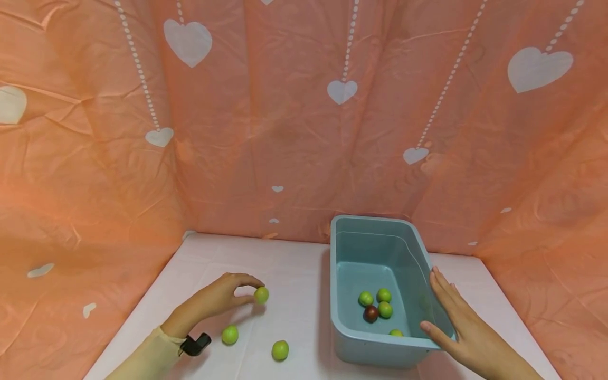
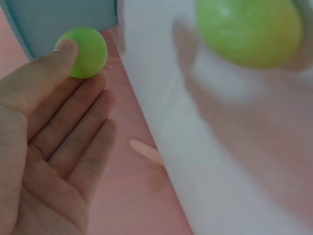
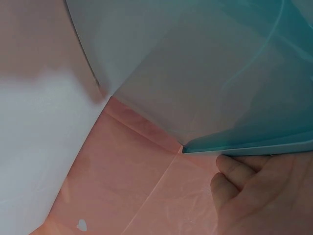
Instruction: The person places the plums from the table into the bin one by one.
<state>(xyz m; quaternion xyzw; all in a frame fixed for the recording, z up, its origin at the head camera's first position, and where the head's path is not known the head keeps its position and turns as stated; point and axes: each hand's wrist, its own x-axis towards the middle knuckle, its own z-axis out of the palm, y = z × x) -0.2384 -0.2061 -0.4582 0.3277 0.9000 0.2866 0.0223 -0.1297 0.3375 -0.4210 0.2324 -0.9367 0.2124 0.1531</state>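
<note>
My left hand pinches a small round green fruit between thumb and fingertips, above the white tabletop. In the left wrist view this green fruit shows by the thumb, with the other fingers extended. Two more green fruits lie on the table: one below the left wrist, another nearer the front. My right hand rests at the near right corner of the blue-grey plastic bin, fingers extended along the rim, thumb over the opening. Inside sit several green fruits and one dark red fruit.
The bin stands on the right half of the white-covered table. An orange-pink sheet with white hearts hangs behind and at both sides. A black device is strapped to the left wrist.
</note>
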